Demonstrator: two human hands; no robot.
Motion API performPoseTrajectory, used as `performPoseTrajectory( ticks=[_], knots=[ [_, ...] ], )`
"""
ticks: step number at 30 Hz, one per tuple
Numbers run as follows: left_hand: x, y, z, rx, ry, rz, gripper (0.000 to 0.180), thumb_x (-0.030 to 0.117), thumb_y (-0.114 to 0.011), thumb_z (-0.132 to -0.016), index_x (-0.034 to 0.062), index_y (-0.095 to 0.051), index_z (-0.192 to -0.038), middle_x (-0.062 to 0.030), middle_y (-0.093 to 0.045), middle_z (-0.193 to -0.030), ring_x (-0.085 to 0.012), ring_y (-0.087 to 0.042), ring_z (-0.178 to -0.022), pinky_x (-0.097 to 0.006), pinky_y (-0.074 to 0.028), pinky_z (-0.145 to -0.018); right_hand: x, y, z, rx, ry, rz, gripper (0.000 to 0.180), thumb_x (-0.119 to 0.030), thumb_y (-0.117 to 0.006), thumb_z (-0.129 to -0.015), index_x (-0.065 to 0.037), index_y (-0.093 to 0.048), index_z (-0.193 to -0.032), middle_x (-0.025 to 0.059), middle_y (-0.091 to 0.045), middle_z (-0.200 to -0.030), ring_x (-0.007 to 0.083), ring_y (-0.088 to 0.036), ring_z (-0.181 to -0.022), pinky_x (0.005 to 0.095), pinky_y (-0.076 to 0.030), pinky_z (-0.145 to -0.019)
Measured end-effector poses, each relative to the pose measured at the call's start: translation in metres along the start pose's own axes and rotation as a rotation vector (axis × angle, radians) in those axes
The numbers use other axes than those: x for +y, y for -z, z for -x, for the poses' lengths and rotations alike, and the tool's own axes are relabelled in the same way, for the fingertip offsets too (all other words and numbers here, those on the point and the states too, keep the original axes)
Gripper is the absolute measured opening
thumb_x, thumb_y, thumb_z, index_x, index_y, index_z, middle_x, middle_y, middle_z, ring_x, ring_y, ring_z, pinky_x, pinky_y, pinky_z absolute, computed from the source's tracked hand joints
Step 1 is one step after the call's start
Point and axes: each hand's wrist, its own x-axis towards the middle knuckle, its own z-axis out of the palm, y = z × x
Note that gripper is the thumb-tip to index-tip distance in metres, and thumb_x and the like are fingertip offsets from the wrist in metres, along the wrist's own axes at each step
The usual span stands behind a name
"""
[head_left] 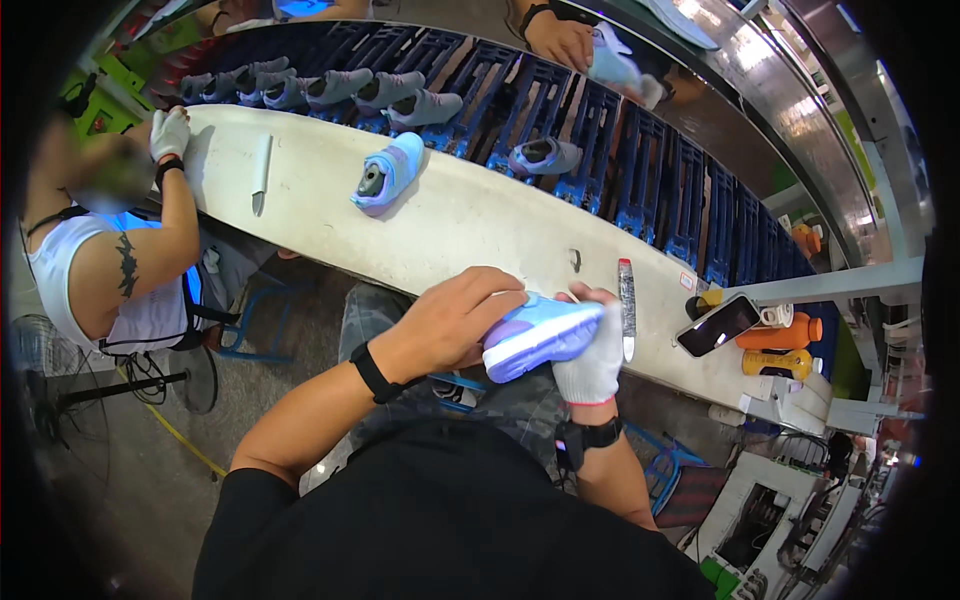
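A light-blue and lilac sneaker point(540, 335) is held between my two hands, low over the near edge of the white bench. My bare left hand point(455, 318) is closed over the shoe's left end. At the other end, my right hand point(592, 355), in a white glove with bare fingertips, grips the shoe; a thin pale stick-like piece shows by those fingertips. Just right of that hand lies a marker-like tube with a red end point(627, 310). A small dark scrap point(575, 260) is on the bench beyond. Another blue sneaker point(388, 175) stands farther left on the bench.
Behind the white bench point(480, 225) runs a blue slatted conveyor point(620, 200) with several grey sneakers point(340, 88) and one nearer shoe point(545, 156). A knife point(261, 175) lies at left, near a co-worker point(120, 240). At right are a phone point(718, 326) and orange bottles point(780, 333).
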Motion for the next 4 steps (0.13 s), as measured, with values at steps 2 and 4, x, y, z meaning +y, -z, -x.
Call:
performPoseTrajectory(
  ticks=[2, 4],
  knots=[
    [-0.004, 0.015, -0.009, -0.085, 0.061, 0.033, 0.066, 0.019, -0.093, -0.079, 0.0065, -0.067, -0.138, -0.0158, -0.07, -0.136, -0.0403, -0.069, -0.123, -0.049, -0.058, -0.104, 0.006, 0.006, -0.015, -0.084, 0.006, 0.196, 0.034, -0.037, -0.065, -0.112, -0.009, -0.067, -0.132, 0.0174, -0.067, -0.144, 0.0309, -0.07, -0.124, 0.0501, -0.053, -0.113],
    [-0.012, 0.027, -0.02, -0.165, 0.087, 0.024, 0.063, 0.026, -0.091, -0.083, 0.0079, -0.067, -0.138, -0.0151, -0.07, -0.135, -0.0417, -0.069, -0.122, -0.049, -0.057, -0.106, -0.001, 0.013, -0.03, -0.377, 0.114, 0.602, 0.047, -0.031, -0.076, -0.106, -0.014, -0.065, -0.149, 0.0165, -0.064, -0.154, 0.0334, -0.067, -0.135, 0.0554, -0.042, -0.127]
  ],
)
